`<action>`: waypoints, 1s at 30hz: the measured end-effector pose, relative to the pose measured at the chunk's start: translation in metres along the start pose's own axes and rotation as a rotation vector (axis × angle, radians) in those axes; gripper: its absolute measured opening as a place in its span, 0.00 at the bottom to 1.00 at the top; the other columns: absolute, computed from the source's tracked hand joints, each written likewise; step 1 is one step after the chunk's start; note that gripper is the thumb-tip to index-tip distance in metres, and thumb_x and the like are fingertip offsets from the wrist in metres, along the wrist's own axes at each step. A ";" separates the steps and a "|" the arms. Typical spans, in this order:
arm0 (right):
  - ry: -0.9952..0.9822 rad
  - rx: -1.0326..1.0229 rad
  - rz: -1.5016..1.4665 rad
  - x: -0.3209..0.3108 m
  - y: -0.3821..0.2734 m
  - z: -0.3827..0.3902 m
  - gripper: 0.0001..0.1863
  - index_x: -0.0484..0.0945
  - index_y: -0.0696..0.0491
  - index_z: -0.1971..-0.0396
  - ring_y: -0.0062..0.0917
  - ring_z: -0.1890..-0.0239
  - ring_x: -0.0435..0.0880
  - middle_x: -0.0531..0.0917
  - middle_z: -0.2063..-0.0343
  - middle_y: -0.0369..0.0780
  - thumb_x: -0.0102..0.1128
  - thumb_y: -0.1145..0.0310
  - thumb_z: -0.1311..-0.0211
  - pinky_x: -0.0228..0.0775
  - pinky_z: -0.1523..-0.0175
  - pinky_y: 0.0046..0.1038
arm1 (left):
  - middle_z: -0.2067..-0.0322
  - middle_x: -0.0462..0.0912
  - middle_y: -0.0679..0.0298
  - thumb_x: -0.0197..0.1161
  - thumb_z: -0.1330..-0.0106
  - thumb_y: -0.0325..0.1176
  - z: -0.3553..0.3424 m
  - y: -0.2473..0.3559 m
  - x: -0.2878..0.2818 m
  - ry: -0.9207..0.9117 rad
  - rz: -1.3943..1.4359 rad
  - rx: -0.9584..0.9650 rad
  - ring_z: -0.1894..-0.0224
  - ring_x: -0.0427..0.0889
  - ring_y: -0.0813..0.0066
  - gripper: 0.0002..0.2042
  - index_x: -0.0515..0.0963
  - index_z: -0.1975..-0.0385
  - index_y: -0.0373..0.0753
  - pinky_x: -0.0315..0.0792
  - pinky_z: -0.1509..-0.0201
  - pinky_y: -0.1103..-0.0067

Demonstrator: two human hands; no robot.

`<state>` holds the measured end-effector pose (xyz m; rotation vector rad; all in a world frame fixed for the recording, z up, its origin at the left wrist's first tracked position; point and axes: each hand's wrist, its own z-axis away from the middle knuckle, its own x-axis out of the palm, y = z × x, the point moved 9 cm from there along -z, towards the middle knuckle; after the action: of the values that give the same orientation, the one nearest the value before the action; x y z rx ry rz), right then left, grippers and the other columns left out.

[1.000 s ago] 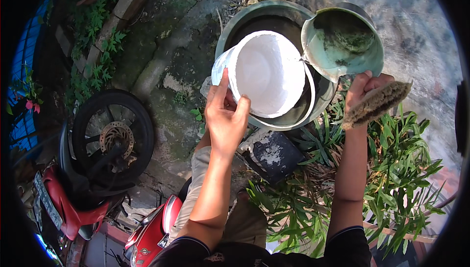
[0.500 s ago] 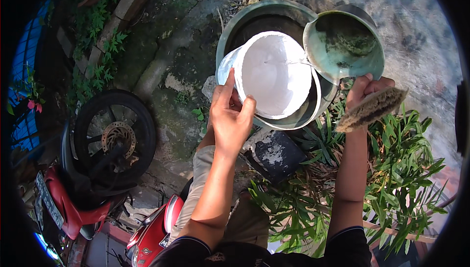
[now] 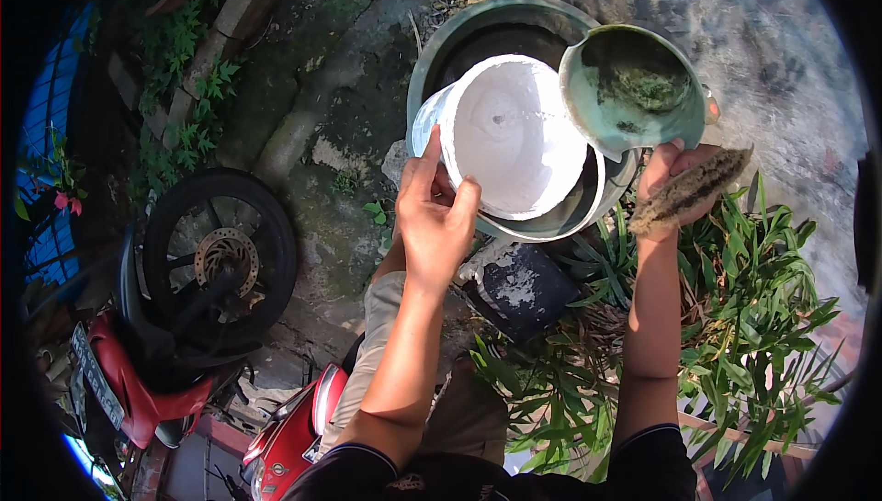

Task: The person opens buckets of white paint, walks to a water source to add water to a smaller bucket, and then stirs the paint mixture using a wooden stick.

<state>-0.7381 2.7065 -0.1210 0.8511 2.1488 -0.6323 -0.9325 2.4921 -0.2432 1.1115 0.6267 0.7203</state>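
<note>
A white bucket (image 3: 514, 170) is tilted so its pale inside faces up, with its thin handle hanging at the lower right. My left hand (image 3: 435, 216) grips its left side, fingers on the wall and thumb at the rim. Against the bucket's right rim leans a pale green plastic vessel (image 3: 588, 96), bowl-shaped, its inside stained dark green. The fingers of my right hand (image 3: 663, 173) close on the vessel's lower edge. A brown, fibrous scrubber (image 3: 694, 193) is also in that hand, across the palm and wrist; how it is held is hidden.
Beneath the bucket stands a wide grey-green basin (image 3: 424, 87). A black, paint-flecked block (image 3: 519, 290) lies below it, beside leafy plants (image 3: 744, 290). A black motorcycle wheel (image 3: 161, 225) and red bodywork (image 3: 138, 386) are at left. Grey concrete (image 3: 772, 69) extends at upper right.
The green vessel has tipped and shifted slightly left, over the bucket's rim. My right hand and the scrubber have turned with it. A thin streak between vessel and bucket is gone. My left hand stays put.
</note>
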 end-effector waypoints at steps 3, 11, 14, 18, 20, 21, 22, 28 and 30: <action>0.095 -0.126 0.032 -0.002 -0.005 0.011 0.04 0.76 0.57 0.73 0.37 0.77 0.76 0.78 0.75 0.41 0.63 0.75 0.45 0.72 0.67 0.34 | 0.58 0.74 0.65 0.58 0.39 0.17 -0.001 0.002 0.002 0.011 0.027 0.012 0.60 0.75 0.83 0.27 0.67 0.36 0.29 0.72 0.55 0.84; 0.033 -0.179 0.055 0.009 -0.004 0.015 0.10 0.63 0.54 0.75 0.25 0.74 0.67 0.66 0.76 0.35 0.54 0.80 0.39 0.59 0.64 0.28 | 0.61 0.72 0.65 0.59 0.41 0.18 -0.007 -0.005 0.003 0.026 0.012 0.040 0.66 0.72 0.84 0.28 0.69 0.36 0.29 0.70 0.62 0.85; 0.059 0.022 -0.213 0.009 0.012 0.014 0.12 0.62 0.53 0.76 0.26 0.74 0.66 0.64 0.77 0.35 0.54 0.74 0.35 0.59 0.64 0.28 | 0.66 0.70 0.66 0.62 0.43 0.19 -0.008 -0.002 0.006 0.047 0.039 0.055 0.72 0.68 0.85 0.29 0.70 0.37 0.30 0.68 0.68 0.86; 0.109 -0.112 0.119 0.004 0.022 0.026 0.13 0.64 0.55 0.79 0.33 0.77 0.69 0.69 0.78 0.39 0.56 0.71 0.37 0.63 0.68 0.31 | 0.66 0.70 0.66 0.62 0.43 0.19 -0.009 -0.002 0.005 0.055 0.011 0.043 0.72 0.69 0.85 0.29 0.70 0.38 0.29 0.68 0.68 0.86; -0.010 0.040 0.086 0.011 0.040 0.027 0.12 0.67 0.56 0.82 0.36 0.81 0.71 0.73 0.78 0.42 0.60 0.75 0.45 0.64 0.74 0.34 | 0.67 0.70 0.66 0.62 0.43 0.20 -0.009 -0.002 0.006 0.060 0.005 0.043 0.72 0.69 0.85 0.29 0.71 0.38 0.29 0.68 0.68 0.86; -0.009 0.038 0.085 0.009 0.040 0.025 0.12 0.67 0.56 0.82 0.36 0.81 0.71 0.73 0.78 0.42 0.60 0.75 0.45 0.64 0.74 0.34 | 0.67 0.70 0.66 0.63 0.43 0.20 -0.009 -0.002 0.007 0.063 -0.002 0.043 0.72 0.69 0.85 0.28 0.71 0.38 0.29 0.68 0.68 0.86; 0.015 -0.016 0.022 0.002 0.025 0.018 0.13 0.65 0.55 0.83 0.34 0.81 0.70 0.71 0.79 0.41 0.60 0.75 0.44 0.62 0.75 0.33 | 0.67 0.70 0.66 0.63 0.43 0.20 -0.008 0.000 0.005 0.066 -0.006 0.042 0.72 0.69 0.85 0.28 0.71 0.38 0.29 0.68 0.68 0.86; 0.076 0.006 -0.126 -0.019 -0.001 -0.002 0.22 0.59 0.53 0.86 0.27 0.79 0.69 0.66 0.82 0.38 0.59 0.67 0.36 0.60 0.69 0.31 | 0.59 0.76 0.64 0.58 0.39 0.17 -0.007 -0.002 0.003 0.018 -0.033 0.007 0.61 0.76 0.83 0.27 0.68 0.36 0.27 0.73 0.55 0.84; 0.076 0.001 -0.139 -0.024 -0.005 -0.007 0.22 0.59 0.53 0.86 0.27 0.79 0.70 0.66 0.82 0.38 0.59 0.68 0.36 0.60 0.69 0.32 | 0.59 0.77 0.64 0.58 0.39 0.17 -0.007 -0.003 0.003 0.023 0.007 0.002 0.60 0.77 0.82 0.27 0.67 0.36 0.27 0.73 0.54 0.83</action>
<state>-0.7327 2.6987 -0.0968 0.7416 2.2911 -0.6800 -0.9353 2.4973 -0.2488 1.1092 0.6431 0.7395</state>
